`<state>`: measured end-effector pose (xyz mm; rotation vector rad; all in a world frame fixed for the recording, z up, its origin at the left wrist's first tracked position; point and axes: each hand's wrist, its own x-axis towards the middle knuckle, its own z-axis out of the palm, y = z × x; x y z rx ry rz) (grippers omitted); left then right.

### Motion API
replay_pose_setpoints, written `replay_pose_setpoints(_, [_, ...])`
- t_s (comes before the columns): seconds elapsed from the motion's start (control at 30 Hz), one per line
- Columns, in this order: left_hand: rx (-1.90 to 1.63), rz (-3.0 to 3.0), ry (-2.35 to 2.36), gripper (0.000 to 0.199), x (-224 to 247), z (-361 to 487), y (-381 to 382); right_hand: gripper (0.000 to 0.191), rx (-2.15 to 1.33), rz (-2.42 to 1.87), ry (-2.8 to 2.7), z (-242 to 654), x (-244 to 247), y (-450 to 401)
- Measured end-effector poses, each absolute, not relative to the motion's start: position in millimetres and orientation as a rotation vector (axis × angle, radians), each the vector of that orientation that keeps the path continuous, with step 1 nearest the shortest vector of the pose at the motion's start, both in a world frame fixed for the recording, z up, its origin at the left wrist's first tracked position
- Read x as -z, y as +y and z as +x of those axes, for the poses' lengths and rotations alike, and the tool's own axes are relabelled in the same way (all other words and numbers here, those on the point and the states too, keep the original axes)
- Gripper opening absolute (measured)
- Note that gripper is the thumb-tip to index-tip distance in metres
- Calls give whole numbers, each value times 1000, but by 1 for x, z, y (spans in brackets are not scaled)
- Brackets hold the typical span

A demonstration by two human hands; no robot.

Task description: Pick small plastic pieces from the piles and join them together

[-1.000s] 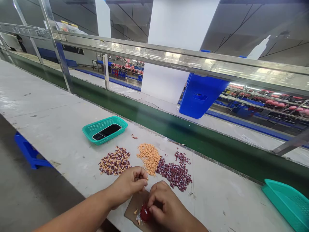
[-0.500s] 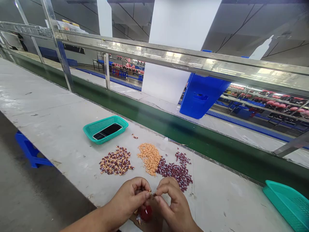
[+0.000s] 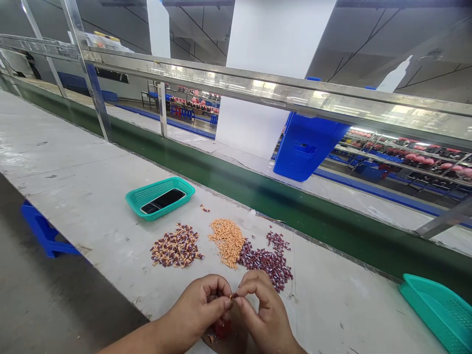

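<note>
My left hand [image 3: 206, 302] pinches a tiny orange piece at its fingertips, at the bottom centre. Its fingertips meet those of my right hand [image 3: 263, 305], which pinches a tiny dark red piece against the orange one. Beyond the hands lie a pile of orange pieces [image 3: 226, 241] and, touching it on the right, a pile of dark red pieces [image 3: 267, 265]. Further left is a pile of two-coloured orange and dark red pieces [image 3: 176, 247]. Below my hands, a red round object [image 3: 222, 328] is partly hidden by the fingers.
A green basket [image 3: 138, 210] holding a phone [image 3: 164, 200] stands on the white table [image 3: 73, 182]. Another green basket [image 3: 438, 305] is at the right edge. Behind run a green belt [image 3: 236, 182] and a metal rail [image 3: 258, 88], with a blue stool [image 3: 306, 147] beyond.
The two hands' fingertips have come together, bringing the dark red piece against the orange one. The view has shifted very slightly.
</note>
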<state>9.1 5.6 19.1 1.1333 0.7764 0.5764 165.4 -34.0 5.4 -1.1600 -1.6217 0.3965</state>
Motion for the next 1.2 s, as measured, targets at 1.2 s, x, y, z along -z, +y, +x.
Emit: replay_pose_setpoints(1.2, [-689,2478,1400,25,-26,-69,99,16,-110,-1846,-1821,234,4,-2])
